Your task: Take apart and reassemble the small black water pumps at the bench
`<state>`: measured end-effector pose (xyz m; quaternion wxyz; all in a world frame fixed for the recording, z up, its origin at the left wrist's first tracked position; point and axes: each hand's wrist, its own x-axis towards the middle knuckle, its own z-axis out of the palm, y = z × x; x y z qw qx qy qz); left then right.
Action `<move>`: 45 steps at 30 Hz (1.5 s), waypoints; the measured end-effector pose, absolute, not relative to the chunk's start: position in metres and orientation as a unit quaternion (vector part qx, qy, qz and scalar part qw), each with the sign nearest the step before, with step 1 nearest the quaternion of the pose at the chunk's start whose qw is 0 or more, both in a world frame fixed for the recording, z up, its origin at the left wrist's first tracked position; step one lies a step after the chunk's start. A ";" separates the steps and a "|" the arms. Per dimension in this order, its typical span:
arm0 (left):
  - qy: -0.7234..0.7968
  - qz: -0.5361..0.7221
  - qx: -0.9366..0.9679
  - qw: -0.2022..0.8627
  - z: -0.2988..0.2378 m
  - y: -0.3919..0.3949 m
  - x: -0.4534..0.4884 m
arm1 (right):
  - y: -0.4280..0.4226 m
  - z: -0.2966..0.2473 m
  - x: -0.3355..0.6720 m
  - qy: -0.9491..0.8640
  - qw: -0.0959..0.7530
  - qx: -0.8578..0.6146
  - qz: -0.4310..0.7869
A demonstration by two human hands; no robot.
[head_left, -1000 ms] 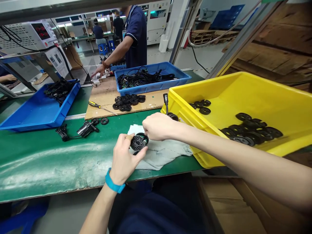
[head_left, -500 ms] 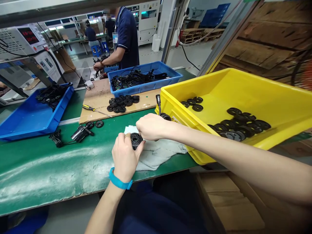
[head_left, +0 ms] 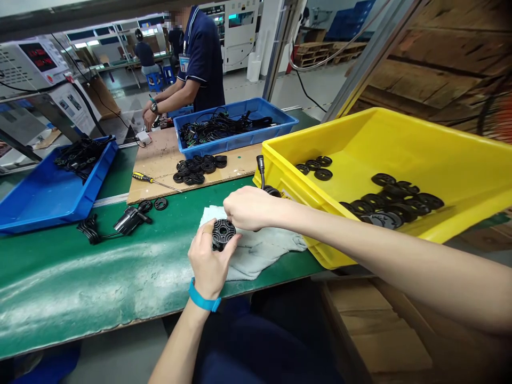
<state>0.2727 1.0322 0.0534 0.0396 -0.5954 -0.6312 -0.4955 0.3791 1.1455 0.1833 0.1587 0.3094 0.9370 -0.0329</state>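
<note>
My left hand (head_left: 208, 261), with a blue band at the wrist, grips a round black part (head_left: 224, 232) by its sides. The part's face has a curved groove pattern and a hole in the middle. Closed, with its fingers curled under, my right hand (head_left: 247, 208) sits against the part's upper right edge. What those fingers pinch, if anything, is hidden. A light cloth (head_left: 260, 253) lies under both hands. Beyond my right hand, a black cable with a plug (head_left: 261, 169) stands against the yellow bin (head_left: 320, 202).
Several round black parts (head_left: 196, 169) lie on a cardboard sheet (head_left: 156, 154) beside a screwdriver (head_left: 154, 180). A small black device with a cord (head_left: 130, 220) is on the left. Blue trays (head_left: 236, 145) hold cables. Across the bench stands a co-worker (head_left: 202, 64).
My left hand has turned and moved slightly right, so more of the part's patterned face shows. My right hand has barely moved. The co-worker's arms have shifted left.
</note>
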 end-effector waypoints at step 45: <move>-0.599 -0.355 -0.700 0.158 0.043 1.027 0.270 | 1.137 0.180 0.378 0.940 0.133 0.315 -0.009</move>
